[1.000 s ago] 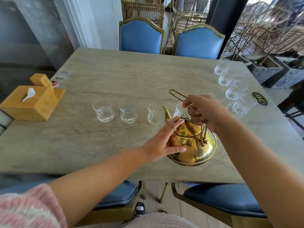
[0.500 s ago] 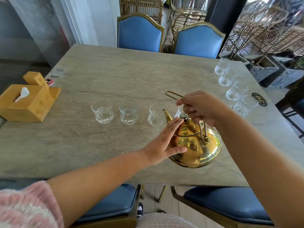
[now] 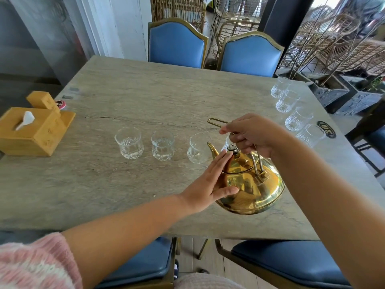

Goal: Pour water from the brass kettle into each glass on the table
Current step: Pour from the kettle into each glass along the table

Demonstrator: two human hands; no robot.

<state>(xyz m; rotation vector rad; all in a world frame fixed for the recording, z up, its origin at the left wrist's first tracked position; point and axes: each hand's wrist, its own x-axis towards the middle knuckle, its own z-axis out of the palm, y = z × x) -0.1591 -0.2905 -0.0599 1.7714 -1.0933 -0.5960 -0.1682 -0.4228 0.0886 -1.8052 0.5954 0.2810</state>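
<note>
The brass kettle [image 3: 252, 188] hangs just above the near right part of the stone table [image 3: 145, 97], tilted with its spout toward the glasses. My right hand [image 3: 254, 134] grips its wire handle from above. My left hand [image 3: 210, 184] lies flat against the kettle's left side, fingertips at the lid knob. A row of glasses stands in front: left glass [image 3: 129, 142], second glass [image 3: 163, 145], third glass [image 3: 198, 148] just beyond the spout, and one more mostly hidden behind my right hand. Several more glasses [image 3: 299, 118] line the right edge.
A wooden tissue box [image 3: 35, 130] sits at the table's left edge. Two blue chairs [image 3: 177, 44] stand at the far side and two more at the near edge below my arms. A round number tag [image 3: 327, 129] lies by the right glasses.
The kettle has risen slightly and shifted a little right, tilting further toward the third glass. Both hands kept their hold.
</note>
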